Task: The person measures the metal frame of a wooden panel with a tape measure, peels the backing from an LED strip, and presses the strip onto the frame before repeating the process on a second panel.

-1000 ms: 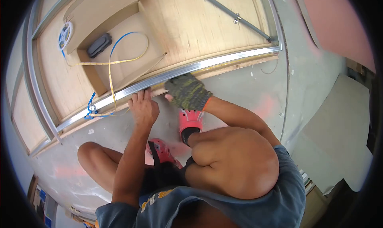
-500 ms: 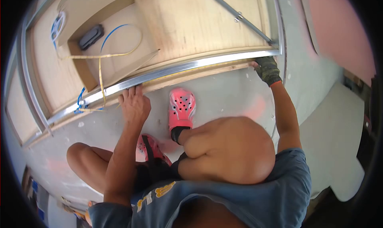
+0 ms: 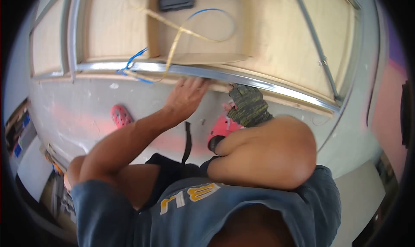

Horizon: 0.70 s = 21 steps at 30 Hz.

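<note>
My bare left hand (image 3: 186, 99) lies at the near edge of a metal-framed panel, its fingers stretched against the wooden strip (image 3: 287, 98) below the shiny metal rail (image 3: 276, 86). The fingertips are slightly blurred. Close to its right, my right hand (image 3: 249, 106) wears a camouflage fingerless glove and meets the same edge. Its fingers are curled, and what they hold, if anything, is hidden. Behind the rail, a cardboard box (image 3: 153, 39) rests on the plywood panel (image 3: 281, 35), with a dark grey case (image 3: 176, 2) inside.
A yellow strap (image 3: 173, 48) and blue cord (image 3: 136, 59) hang over the box and rail. A diagonal metal brace (image 3: 312, 35) crosses the panel at right. Pink clogs (image 3: 121, 115) are on my feet on the grey floor (image 3: 78, 104). Assorted items lie at lower left.
My right hand has moved left along the edge from the frame's corner to beside my left hand. The view has shifted, and my left foot is now farther out to the left.
</note>
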Motion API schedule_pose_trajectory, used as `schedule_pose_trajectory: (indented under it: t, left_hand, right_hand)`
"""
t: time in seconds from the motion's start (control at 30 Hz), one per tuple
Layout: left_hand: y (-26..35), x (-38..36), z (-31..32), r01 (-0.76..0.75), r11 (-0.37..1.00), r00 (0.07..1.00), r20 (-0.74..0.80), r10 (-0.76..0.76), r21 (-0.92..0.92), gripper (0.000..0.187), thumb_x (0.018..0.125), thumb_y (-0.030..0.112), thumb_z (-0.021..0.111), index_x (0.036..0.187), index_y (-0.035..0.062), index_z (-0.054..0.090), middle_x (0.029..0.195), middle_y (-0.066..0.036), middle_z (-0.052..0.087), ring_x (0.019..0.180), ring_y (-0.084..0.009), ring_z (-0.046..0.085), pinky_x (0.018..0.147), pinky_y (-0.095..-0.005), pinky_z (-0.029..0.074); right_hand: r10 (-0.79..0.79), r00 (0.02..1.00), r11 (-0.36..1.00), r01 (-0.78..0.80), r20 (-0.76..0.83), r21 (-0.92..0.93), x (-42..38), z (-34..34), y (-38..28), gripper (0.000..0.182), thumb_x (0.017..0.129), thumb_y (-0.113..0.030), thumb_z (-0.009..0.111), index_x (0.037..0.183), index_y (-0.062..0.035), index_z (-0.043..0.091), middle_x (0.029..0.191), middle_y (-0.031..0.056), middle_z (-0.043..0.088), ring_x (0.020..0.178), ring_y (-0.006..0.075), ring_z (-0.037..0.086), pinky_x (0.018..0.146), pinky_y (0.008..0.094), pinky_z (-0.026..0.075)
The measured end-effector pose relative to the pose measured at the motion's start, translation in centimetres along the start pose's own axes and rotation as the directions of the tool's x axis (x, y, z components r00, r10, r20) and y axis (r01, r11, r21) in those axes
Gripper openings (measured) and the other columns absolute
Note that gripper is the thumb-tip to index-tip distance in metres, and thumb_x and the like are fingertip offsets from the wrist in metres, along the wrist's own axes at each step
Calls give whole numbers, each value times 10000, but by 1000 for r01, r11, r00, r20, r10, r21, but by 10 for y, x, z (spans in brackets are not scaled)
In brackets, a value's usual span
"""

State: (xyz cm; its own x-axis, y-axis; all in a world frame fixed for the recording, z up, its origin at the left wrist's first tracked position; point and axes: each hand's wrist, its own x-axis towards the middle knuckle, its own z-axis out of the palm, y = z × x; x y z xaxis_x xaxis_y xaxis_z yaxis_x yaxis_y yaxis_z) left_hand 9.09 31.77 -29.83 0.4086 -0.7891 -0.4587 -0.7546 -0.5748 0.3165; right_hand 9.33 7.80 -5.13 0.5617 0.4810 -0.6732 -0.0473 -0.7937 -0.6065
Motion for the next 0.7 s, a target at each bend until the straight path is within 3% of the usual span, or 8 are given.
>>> schedule_pose_trajectory:
  t: [0.07, 0.13, 0.33, 0.5, 0.57, 0.63, 0.67, 0.7]
  left_hand:
    - [-16, -4, -1, -216, 948, 934, -234, 271, 234, 458, 923, 155, 578, 1370, 59, 576, 1244, -129, 599, 1047, -281, 605, 849, -435, 469]
    - [-16, -6, -11, -192, 952, 957, -171, 236, 237, 450, 922, 169, 587, 1359, 61, 587, 1184, -136, 624, 983, -273, 628, 798, -431, 473]
    - [-72, -46, -49, -137, 921, 988, -17, 153, 364, 492, 889, 169, 631, 1351, 8, 584, 894, -120, 651, 737, -223, 681, 619, -360, 483]
    - [-120, -87, -107, -260, 894, 961, 6, 277, 366, 393, 886, 166, 629, 1247, 12, 625, 909, -122, 646, 697, -232, 692, 593, -378, 501]
    - [-124, -91, -131, -350, 921, 882, -270, 385, 172, 360, 873, 195, 655, 1195, 34, 663, 996, -112, 644, 758, -252, 707, 676, -382, 538]
    - [-129, -74, -161, -604, 793, 771, -193, 607, 83, 422, 857, 250, 690, 1247, 91, 679, 1127, -126, 647, 889, -295, 710, 793, -423, 552]
    - [-142, -52, -175, -620, 775, 751, -195, 631, 121, 422, 857, 250, 690, 1247, 91, 679, 1127, -126, 647, 889, -295, 710, 793, -423, 552]
    - [-162, -19, -191, -629, 774, 723, -307, 619, 77, 449, 839, 259, 715, 1264, 119, 681, 1211, -133, 637, 1007, -319, 670, 858, -456, 534]
  right_hand:
    - [-43, 937, 985, 98, -346, 141, 86, 139, 85, 250, 842, -320, 704, 1043, -172, 724, 1086, 38, 722, 1049, 279, 682, 835, 457, 538]
    - [-36, 794, 973, 166, -607, 159, 154, 220, 136, 360, 890, -349, 714, 1123, -75, 713, 1145, 113, 717, 1130, 322, 655, 913, 494, 524]
    - [-108, 734, 976, -49, -670, -212, 161, 205, 114, 569, 844, -399, 777, 1273, -46, 652, 1197, 193, 686, 1110, 371, 652, 916, 496, 528]
    - [70, 831, 997, -77, -552, 12, 170, 160, 37, 528, 865, -338, 770, 1306, -76, 649, 1125, 183, 701, 1075, 403, 658, 924, 505, 527]
    - [32, 811, 998, 5, -584, 61, 180, 145, 8, 543, 857, -312, 776, 1320, -68, 634, 1118, 181, 699, 1062, 402, 660, 919, 502, 528]
    - [-40, 965, 993, 11, -259, -115, 195, 134, -9, 474, 859, -289, 780, 1270, -83, 664, 1072, 168, 700, 1041, 396, 657, 915, 495, 528]
    - [-248, 759, 962, 268, -602, -58, 202, 137, -18, 371, 836, -260, 801, 1140, -75, 698, 1022, 151, 697, 998, 395, 652, 893, 495, 522]
    - [-22, 865, 957, 164, -501, 241, 197, 109, -42, 350, 819, -254, 814, 1092, -67, 701, 1031, 142, 699, 991, 394, 648, 890, 498, 514]
